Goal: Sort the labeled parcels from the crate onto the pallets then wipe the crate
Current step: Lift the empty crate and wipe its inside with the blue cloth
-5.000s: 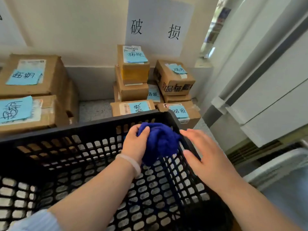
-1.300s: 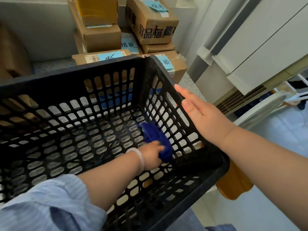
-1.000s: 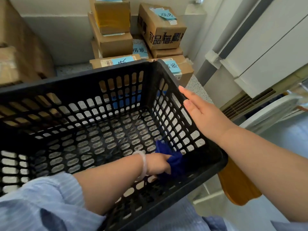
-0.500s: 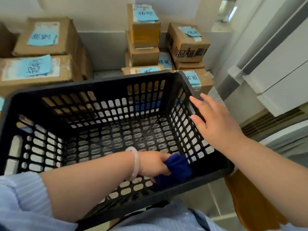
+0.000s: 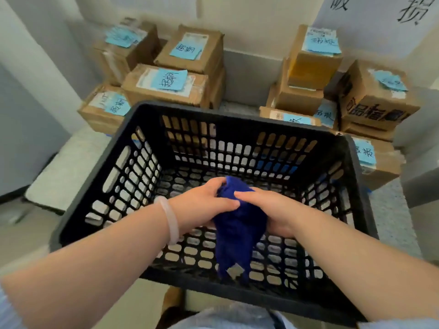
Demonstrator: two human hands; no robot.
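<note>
A black slatted plastic crate fills the middle of the view and holds no parcels. Above its floor hangs a dark blue cloth, bunched at the top. My left hand grips the bunched top from the left, and my right hand grips it from the right. Behind the crate stand two groups of cardboard parcels with blue handwritten labels: a left stack and a right stack.
A white paper sign with black characters hangs on the wall above the right stack. A pale wall panel stands at the left. Speckled floor shows right of the crate. A brown stool edge peeks out below the crate.
My left hand lifted the cloth from the crate's near right corner to mid-crate. My right hand left the crate's right wall and now grips the cloth too. The view swung left.
</note>
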